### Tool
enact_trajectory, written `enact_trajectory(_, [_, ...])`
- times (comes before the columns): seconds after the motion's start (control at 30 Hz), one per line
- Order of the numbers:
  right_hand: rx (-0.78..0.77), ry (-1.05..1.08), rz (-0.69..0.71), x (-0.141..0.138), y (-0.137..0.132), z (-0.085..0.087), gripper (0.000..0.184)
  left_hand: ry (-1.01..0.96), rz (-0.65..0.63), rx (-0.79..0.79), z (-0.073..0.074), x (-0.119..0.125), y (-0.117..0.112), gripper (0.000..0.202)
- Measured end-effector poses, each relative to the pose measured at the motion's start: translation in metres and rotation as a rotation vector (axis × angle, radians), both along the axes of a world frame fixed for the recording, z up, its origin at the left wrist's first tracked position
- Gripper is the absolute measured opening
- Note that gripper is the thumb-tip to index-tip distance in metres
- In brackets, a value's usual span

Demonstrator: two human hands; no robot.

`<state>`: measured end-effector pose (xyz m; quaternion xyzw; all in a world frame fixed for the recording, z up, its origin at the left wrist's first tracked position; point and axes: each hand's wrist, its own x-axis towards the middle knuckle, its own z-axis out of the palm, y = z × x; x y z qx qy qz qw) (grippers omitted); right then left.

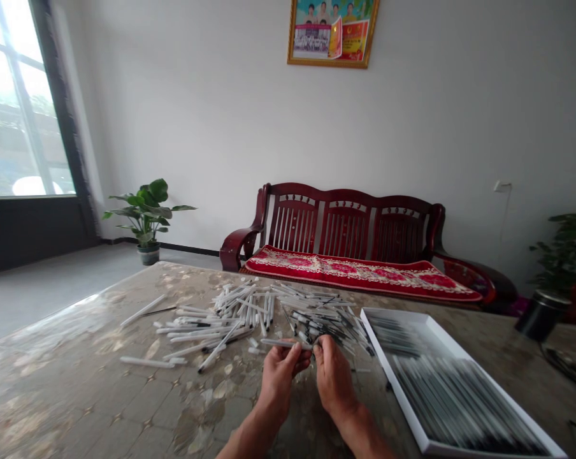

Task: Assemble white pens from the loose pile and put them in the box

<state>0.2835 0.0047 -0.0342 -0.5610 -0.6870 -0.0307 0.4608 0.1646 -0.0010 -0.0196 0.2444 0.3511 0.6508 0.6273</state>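
My left hand [279, 377] is closed around a pale, translucent pen barrel [273, 343], which lies roughly level and points left. At the barrel's right end, the fingers of my right hand [334, 377] are pinched together on a small dark part of the pen; its exact shape is hidden. Just beyond both hands lies a loose heap of pen parts. White barrels [199, 333] are on its left side, and darker, thin pieces [324, 322] are on its right. A white shallow box [405, 417] to my right holds many pens [460, 401] in rows, blurred in this view.
A patterned cover lies over the table [101, 408]. A few barrels [144, 362] lie apart at the left. Behind the table stands a red wooden bench [345, 223]. A dark pot [542, 315] and cables [568, 370] are at the far right, past the box.
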Motion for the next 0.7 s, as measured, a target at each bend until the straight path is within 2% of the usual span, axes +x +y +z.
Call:
enact_trajectory(0.1, [-0.030,0.028,0.003,0.000,0.000,0.001,0.041,0.050,0.003,0.044,0.002,0.001,-0.002,0.044])
enact_trajectory(0.23, [-0.133,0.215,0.046,0.002,0.001,0.002,0.049,0.100,-0.017,0.113,0.005,0.001,-0.003,0.041])
enact_trajectory(0.43, [-0.396,0.586,0.259,0.005,-0.002,0.004,0.052,0.085,-0.031,0.065,0.006,-0.002,0.000,0.042])
enact_trajectory(0.5, [-0.419,0.606,0.280,0.007,-0.003,0.006,0.050,0.069,-0.021,0.024,0.006,-0.003,0.001,0.043])
enact_trajectory(0.7, [-0.319,0.446,0.283,0.010,-0.001,0.010,0.042,0.080,-0.015,0.005,0.006,-0.004,0.001,0.043])
